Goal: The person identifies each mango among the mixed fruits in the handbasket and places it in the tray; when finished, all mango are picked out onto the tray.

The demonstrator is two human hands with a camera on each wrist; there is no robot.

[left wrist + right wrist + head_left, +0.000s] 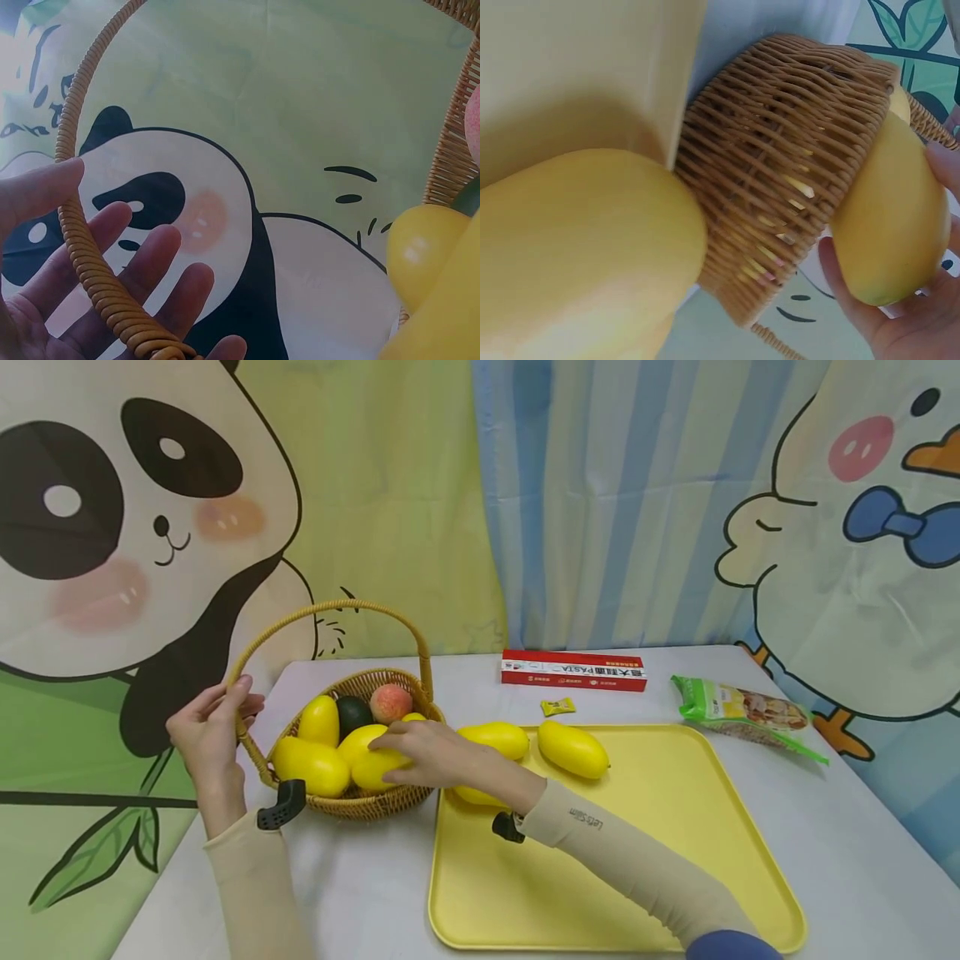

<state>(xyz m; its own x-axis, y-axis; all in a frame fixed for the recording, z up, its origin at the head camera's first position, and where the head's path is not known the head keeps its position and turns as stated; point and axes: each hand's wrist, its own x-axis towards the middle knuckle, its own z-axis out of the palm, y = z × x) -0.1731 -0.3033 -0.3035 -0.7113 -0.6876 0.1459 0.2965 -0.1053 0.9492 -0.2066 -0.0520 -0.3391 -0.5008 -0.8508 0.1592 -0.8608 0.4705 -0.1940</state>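
Note:
A wicker basket (367,807) stands at the left of the table, holding several yellow mangoes (311,767), a dark green avocado (352,714) and a peach (391,702). My left hand (213,727) holds the left side of its arched handle (97,281), thumb on one side and fingers on the other. Over the basket's near right rim, my right hand (435,753) grips a mango (896,217) between thumb and fingers. Beside the basket, mangoes (573,749) lie on the yellow tray (622,860), some partly hidden by my right arm.
Behind the tray lie a red pasta box (573,671) and a small yellow packet (558,707). A green food bag (746,714) rests at the tray's far right corner. Printed curtains (390,510) hang behind the white table (360,885).

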